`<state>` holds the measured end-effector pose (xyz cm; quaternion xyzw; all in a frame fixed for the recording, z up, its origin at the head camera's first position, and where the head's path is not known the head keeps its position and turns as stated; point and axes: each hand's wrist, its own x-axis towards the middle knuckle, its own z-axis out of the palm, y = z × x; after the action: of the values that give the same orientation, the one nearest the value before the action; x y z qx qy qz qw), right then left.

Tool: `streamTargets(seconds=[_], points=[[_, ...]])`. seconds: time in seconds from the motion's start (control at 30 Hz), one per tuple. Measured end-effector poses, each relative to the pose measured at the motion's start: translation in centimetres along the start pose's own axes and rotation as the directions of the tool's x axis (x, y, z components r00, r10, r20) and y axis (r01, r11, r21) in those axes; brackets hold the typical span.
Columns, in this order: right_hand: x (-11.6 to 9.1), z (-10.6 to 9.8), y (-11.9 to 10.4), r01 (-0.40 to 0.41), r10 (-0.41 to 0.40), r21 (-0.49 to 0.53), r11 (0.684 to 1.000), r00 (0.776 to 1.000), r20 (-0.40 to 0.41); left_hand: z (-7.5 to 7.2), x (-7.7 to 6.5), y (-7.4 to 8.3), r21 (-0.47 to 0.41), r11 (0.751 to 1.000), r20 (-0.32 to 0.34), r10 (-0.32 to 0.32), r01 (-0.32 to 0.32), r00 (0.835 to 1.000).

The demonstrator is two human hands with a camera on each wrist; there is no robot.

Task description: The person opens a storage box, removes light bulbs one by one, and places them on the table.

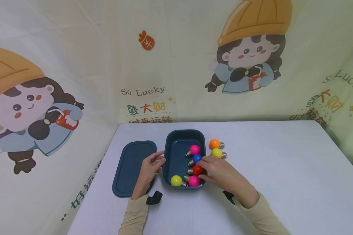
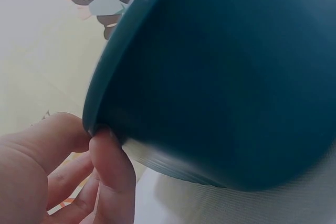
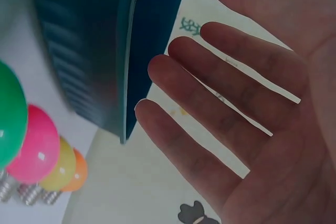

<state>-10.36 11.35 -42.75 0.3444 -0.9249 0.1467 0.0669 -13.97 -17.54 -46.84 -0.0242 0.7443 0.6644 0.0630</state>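
Note:
A dark blue box holds several toy light bulbs: a pink bulb, a blue bulb, a red bulb, a second pink bulb and a yellow bulb. My left hand pinches the box's left rim between thumb and finger, as the left wrist view shows. Over the right rim, by the red and blue bulbs, reaches my right hand. Its fingers are straight and spread in the right wrist view, with nothing held. It partly covers the blue and red bulbs.
Left of the box lies a flat dark blue lid. Outside the right wall are an orange bulb and a yellow bulb; the right wrist view adds a green bulb and a pink bulb. Printed cloth hangs behind the white table.

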Motion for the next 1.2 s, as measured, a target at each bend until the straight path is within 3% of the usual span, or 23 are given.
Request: streamTargets(seconds=[0.5, 0.8, 1.2], points=[[2.6, 1.7, -2.0, 0.032, -0.035, 0.073, 0.997, 0.998, 0.045, -0.1, -0.2, 0.2, 0.023, 1.0, 0.008, 0.004, -0.004, 1.0], [3.7, 2.7, -2.8, 0.011, -0.026, 0.133, 0.991, 0.994, 0.108, -0.3, -0.3, 0.2, 0.026, 1.0, 0.013, 0.0, -0.001, 1.0], [4.9, 4.0, -3.5, 0.036, -0.054, 0.114, 0.993, 0.986, 0.159, -0.3, -0.2, 0.2, 0.027, 1.0, 0.013, -0.004, 0.004, 1.0]])
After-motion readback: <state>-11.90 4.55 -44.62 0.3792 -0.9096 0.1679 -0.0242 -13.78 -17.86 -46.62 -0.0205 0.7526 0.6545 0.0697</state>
